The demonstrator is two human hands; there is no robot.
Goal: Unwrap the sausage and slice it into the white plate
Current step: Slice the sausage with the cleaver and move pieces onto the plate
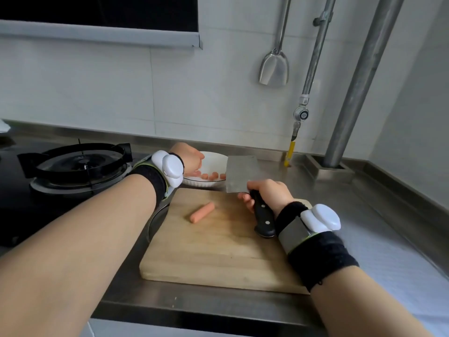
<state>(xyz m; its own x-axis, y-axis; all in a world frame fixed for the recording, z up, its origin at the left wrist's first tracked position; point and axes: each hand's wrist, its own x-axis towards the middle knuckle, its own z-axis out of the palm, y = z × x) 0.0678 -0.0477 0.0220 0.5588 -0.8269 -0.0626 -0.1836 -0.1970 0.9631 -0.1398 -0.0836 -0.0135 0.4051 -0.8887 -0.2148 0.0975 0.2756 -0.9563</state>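
A pink unwrapped sausage piece [201, 212] lies on the wooden cutting board [218, 251]. Behind the board stands the white plate [213, 158] with several sausage slices [213, 176] in it. My left hand [188, 160] reaches over the plate's left side; its fingers are bent downward and mostly hidden, so what they hold cannot be made out. My right hand [267, 194] grips the black handle of a cleaver [240, 175], whose blade stands raised over the board's far edge and covers part of the plate.
A gas burner [80, 164] on a black hob sits at the left. A metal spatula [274, 69] hangs on the tiled wall. Pipes [359, 81] rise at the right, with a gas valve [301, 114]. The steel counter [376, 227] extends to the right.
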